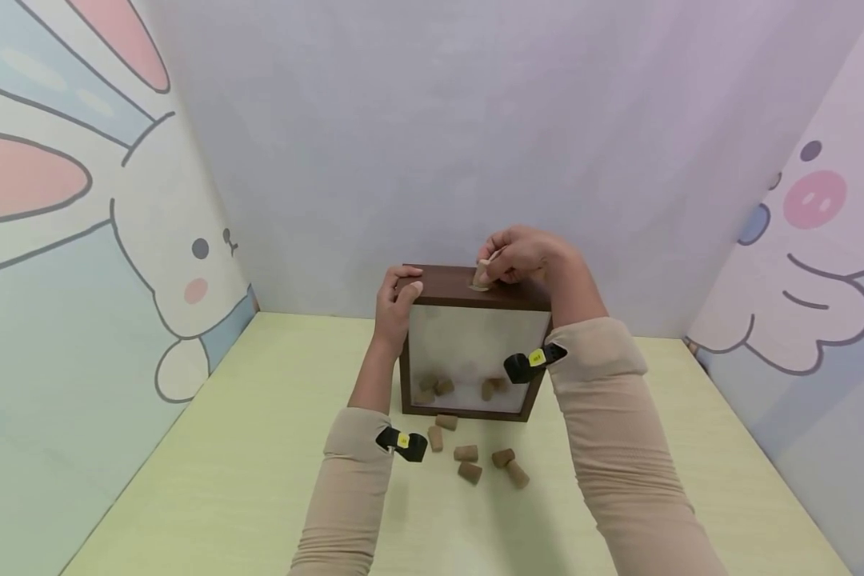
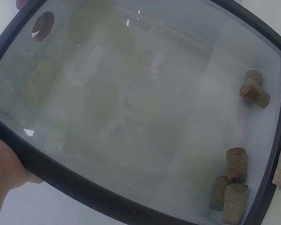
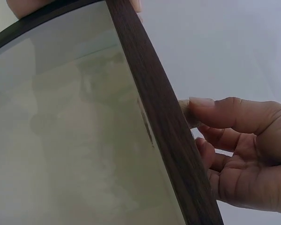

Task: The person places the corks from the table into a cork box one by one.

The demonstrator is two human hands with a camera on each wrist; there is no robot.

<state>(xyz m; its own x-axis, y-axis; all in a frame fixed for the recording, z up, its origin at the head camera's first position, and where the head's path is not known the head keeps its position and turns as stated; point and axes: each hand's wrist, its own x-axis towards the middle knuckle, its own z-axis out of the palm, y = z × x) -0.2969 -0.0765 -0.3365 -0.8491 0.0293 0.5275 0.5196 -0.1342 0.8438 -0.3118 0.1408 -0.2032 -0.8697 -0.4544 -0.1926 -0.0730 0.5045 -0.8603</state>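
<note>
A dark brown wooden shadow box (image 1: 442, 282) with a clear front stands upright on the table. My left hand (image 1: 393, 310) grips its top left corner, the thumb at the front edge and fingers over the top. Between the thumb and fingers of my right hand (image 1: 524, 253) is a cork (image 1: 482, 274), pinched right at the opening in the box's top edge. The right wrist view shows only part of this cork (image 3: 184, 108) behind the frame. Several corks (image 2: 236, 164) lie inside the box along its bottom, in two small groups.
Several loose corks (image 1: 466, 454) are scattered on the pale yellow-green table (image 1: 295, 448) in front of the box. A plain light curtain (image 1: 432, 144) hangs behind it, and walls with cartoon animals stand at left and right.
</note>
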